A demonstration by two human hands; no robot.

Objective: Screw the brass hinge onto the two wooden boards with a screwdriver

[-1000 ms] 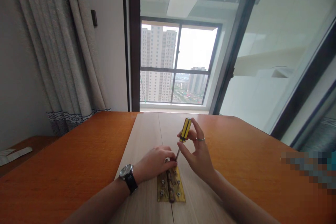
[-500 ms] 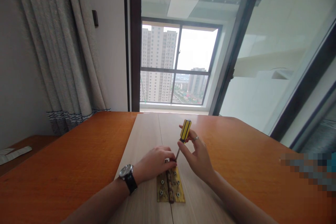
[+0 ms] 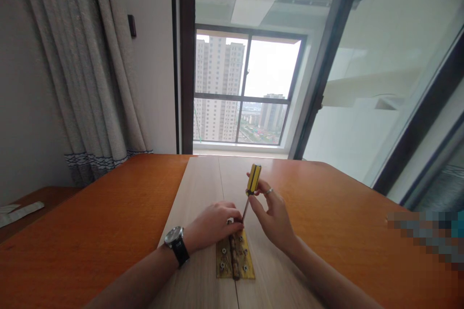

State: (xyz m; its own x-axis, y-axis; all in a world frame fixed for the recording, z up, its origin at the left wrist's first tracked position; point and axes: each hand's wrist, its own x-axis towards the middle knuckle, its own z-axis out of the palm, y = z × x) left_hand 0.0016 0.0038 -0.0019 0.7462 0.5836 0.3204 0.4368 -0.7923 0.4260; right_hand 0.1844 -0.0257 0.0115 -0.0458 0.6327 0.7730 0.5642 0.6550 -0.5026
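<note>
In the head view a brass-coloured hinge [image 3: 249,270] lies across the seam between two pale wooden boards [image 3: 197,188]. Several cross-head screws stand in its holes on both leaves. My right hand [image 3: 277,215] holds a screwdriver [image 3: 253,179] by its yellow and black handle, thumb and fingers around it. The shaft slants down and left to the far end of the hinge. There my left hand [image 3: 217,222], with a watch on its wrist, has its fingertips pinched together at the screwdriver's tip. What sits between those fingertips is hidden.
The boards rest on an orange-brown wooden table [image 3: 119,222]. Behind it are a glass partition and a window [image 3: 270,67]. A grey curtain [image 3: 83,82] hangs at the left, above a white strip [image 3: 25,213]. A blurred patch covers the right edge.
The screwdriver's handle has shifted slightly left and turned a little in my right hand. My left hand stays at the tip.
</note>
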